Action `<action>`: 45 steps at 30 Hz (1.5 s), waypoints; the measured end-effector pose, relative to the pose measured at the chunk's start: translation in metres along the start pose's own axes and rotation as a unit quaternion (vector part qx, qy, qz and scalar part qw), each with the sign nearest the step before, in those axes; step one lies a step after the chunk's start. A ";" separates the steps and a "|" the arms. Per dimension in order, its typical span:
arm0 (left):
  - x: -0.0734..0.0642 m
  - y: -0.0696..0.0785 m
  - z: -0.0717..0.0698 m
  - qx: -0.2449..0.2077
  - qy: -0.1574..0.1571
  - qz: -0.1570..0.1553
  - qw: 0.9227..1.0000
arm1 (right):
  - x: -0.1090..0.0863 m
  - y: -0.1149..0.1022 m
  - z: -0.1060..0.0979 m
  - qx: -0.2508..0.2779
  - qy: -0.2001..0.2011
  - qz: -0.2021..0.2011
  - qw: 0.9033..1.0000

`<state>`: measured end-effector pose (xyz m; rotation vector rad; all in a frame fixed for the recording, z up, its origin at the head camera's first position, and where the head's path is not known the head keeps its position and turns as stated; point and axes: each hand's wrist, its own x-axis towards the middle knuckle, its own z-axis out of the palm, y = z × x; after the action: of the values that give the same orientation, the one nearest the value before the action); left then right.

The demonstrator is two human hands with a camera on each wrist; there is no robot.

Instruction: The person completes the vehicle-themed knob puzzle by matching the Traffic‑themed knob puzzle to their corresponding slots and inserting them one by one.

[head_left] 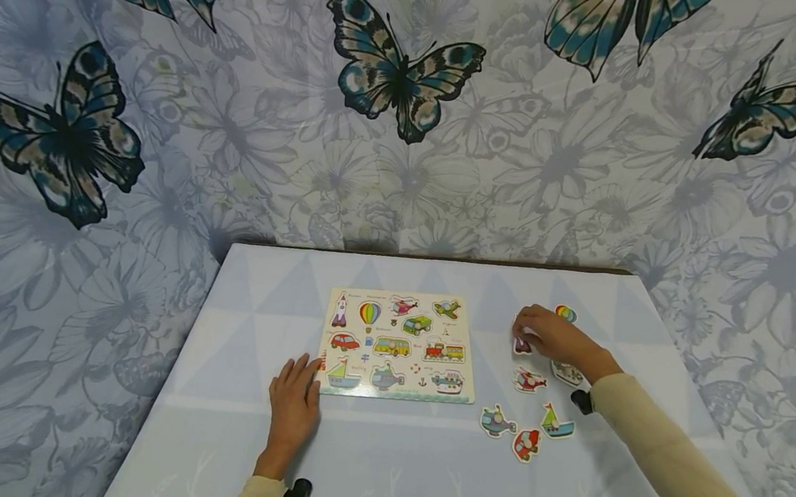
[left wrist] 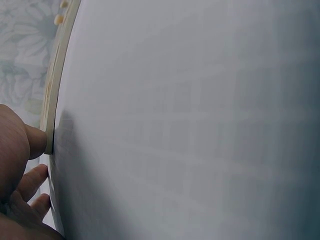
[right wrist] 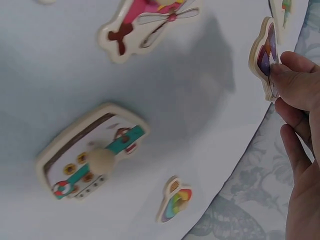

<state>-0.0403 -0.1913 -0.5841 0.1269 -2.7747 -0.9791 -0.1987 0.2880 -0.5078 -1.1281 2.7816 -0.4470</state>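
My right hand pinches a rocket puzzle piece by its face and edge; in the right wrist view the piece is tilted on edge, its purple fins showing. Around it on the table lie a ship piece with a round knob, a hot-air balloon piece and a helicopter piece. My left hand rests at the left edge of a puzzle board printed with vehicles. In the left wrist view the thumb touches the end of the board, seen edge-on.
Nearer the front right lie a submarine piece, a red piece and a sailboat piece. The white patterned table has its back edge close to a butterfly-print wall covering.
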 end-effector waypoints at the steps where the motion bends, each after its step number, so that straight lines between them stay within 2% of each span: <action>1: 0.000 0.000 0.000 0.001 0.000 0.000 1.000 | 0.003 -0.001 0.000 -0.006 0.002 -0.006 1.000; 9: 0.000 0.001 0.000 0.003 0.001 0.001 1.000 | 0.024 -0.018 -0.006 -0.026 0.018 -0.024 0.999; 20: 0.000 0.002 0.001 0.004 0.000 0.001 1.000 | 0.056 -0.040 -0.002 -0.032 0.032 -0.056 0.997; 27: 0.000 0.002 0.001 0.004 0.003 0.001 1.000 | 0.077 -0.053 0.006 -0.036 0.009 -0.055 0.998; 34: -0.001 0.000 0.002 0.009 0.001 0.001 1.000 | 0.099 -0.068 0.016 -0.023 0.007 -0.064 0.998; 40: -0.001 0.001 0.001 0.010 0.002 0.003 1.000 | 0.118 -0.082 0.025 -0.011 -0.010 -0.055 0.998; 45: -0.002 0.002 0.002 0.010 0.008 0.004 1.000 | 0.131 -0.093 0.031 -0.017 -0.019 -0.066 0.998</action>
<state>-0.0391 -0.1887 -0.5846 0.1266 -2.7688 -0.9436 -0.2252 0.1262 -0.5068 -1.3180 2.7024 -0.3878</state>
